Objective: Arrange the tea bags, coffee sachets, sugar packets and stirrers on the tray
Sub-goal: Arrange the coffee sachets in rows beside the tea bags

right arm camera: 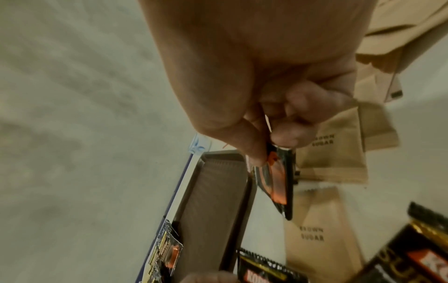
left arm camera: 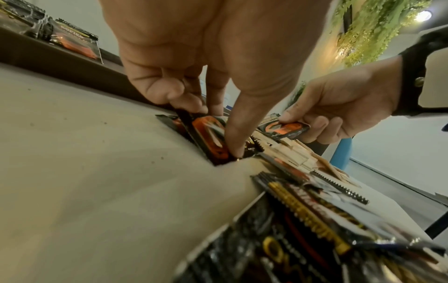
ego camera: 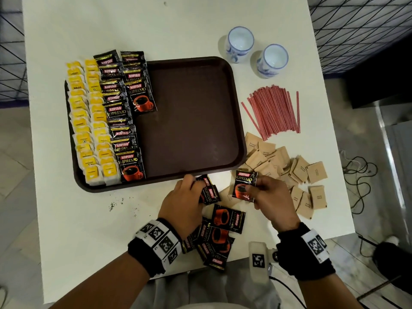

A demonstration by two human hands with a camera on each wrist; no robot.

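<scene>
Coffee sachet (ego camera: 244, 186) pinched upright by right hand (ego camera: 273, 200) fingers, presumably print-aligned for tray (ego camera: 196, 121) column; second sachet (ego camera: 208, 192) pinched off tabletop (ego camera: 89, 208) by left hand (ego camera: 182, 204).

Tray (ego camera: 194, 63): one. Cups (ego camera: 240, 44): two, at 1 o'clock of tray. Tea bags (ego camera: 89, 121): two columns, too overlapped to count. Coffee sachets (ego camera: 124, 112): two columns on tray, count unclear; about seven off tray at 6 o'clock. Stirrers (ego camera: 273, 110), sugar packets (ego camera: 289, 172): heaps, uncountable. Hands: two.
</scene>
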